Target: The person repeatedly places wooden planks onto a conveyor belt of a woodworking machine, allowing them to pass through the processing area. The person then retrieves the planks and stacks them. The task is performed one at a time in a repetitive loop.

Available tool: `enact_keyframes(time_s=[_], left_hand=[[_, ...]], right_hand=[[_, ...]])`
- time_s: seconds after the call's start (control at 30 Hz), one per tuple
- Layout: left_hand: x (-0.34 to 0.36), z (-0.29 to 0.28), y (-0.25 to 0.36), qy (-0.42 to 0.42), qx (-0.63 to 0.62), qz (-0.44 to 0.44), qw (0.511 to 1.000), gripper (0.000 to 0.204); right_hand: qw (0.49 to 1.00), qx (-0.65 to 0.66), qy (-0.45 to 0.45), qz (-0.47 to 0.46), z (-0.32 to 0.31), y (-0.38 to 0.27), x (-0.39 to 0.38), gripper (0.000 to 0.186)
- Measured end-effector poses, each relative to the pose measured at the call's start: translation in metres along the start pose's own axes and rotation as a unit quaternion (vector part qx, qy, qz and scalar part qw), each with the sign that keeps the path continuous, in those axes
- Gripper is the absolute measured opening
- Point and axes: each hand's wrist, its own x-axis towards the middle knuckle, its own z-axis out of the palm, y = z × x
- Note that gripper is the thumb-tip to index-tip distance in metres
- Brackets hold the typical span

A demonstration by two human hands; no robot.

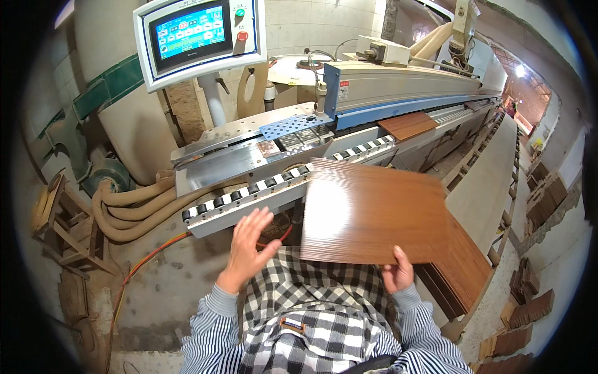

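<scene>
While the right hand (pixel 398 273) grasps the board (pixel 374 212) by its near edge, thumb on top, the left hand (pixel 249 248) hovers near the roller rail (pixel 218 217), fingers released and empty. Held on the rail's near side, the board would probably steady with both hands — level, and square to the rail. Right of the rail lies a board stack (pixel 464 268) — no container shows.

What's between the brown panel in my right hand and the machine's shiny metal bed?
In the head view, a roller rail runs between the brown panel in your right hand and the metal bed.
</scene>
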Motion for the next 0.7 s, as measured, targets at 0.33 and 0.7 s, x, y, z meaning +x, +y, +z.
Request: enact_keyframes(time_s=[0.33, 0.7], left_hand=[[-0.058, -0.045, -0.029, 0.051, 0.184, -0.103, 0.976, 0.060], [-0.015, -0.049, -0.118, 0.126, 0.208, -0.198, 0.949, 0.059]], right_hand=[[0.949, -0.046, -0.217, 0.225, 0.153, 0.117, 0.078, 0.021], [0.878, -0.334, -0.312, 0.145, 0.083, 0.095, 0.070, 0.047]])
